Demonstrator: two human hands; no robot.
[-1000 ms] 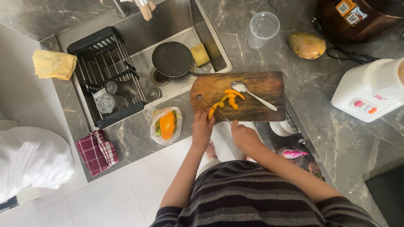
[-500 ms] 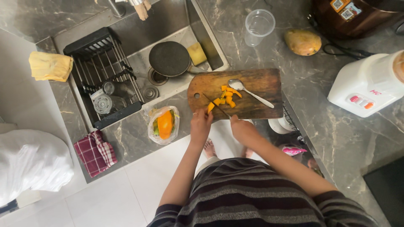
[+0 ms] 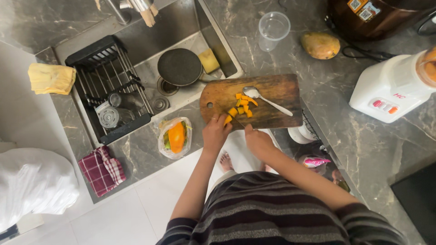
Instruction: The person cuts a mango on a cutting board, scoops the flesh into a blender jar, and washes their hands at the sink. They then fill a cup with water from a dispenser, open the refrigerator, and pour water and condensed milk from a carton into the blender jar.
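A wooden cutting board point(image 3: 277, 88) lies on the dark marble counter beside the sink. Several orange mango cubes point(image 3: 243, 106) sit on its near left part, with a metal spoon point(image 3: 269, 100) lying next to them. My left hand point(image 3: 215, 134) pinches an orange mango piece point(image 3: 227, 120) at the board's near edge. Close beside it, my right hand point(image 3: 257, 141) is closed around a knife handle. The blade is almost hidden between the two hands.
A whole mango point(image 3: 320, 45) and a clear plastic cup point(image 3: 274, 26) stand beyond the board, with a white blender base point(image 3: 388, 93) to the right. The sink point(image 3: 213, 27) holds a black pan point(image 3: 179, 67), a sponge and a dish rack point(image 3: 106, 90). A bag of peels point(image 3: 175, 136) lies left of my hands.
The knife blade, which lay slanted across the mango strips, has drawn back to the board's near edge. The strips now lie as small cubes. My hands shifted slightly closer together.
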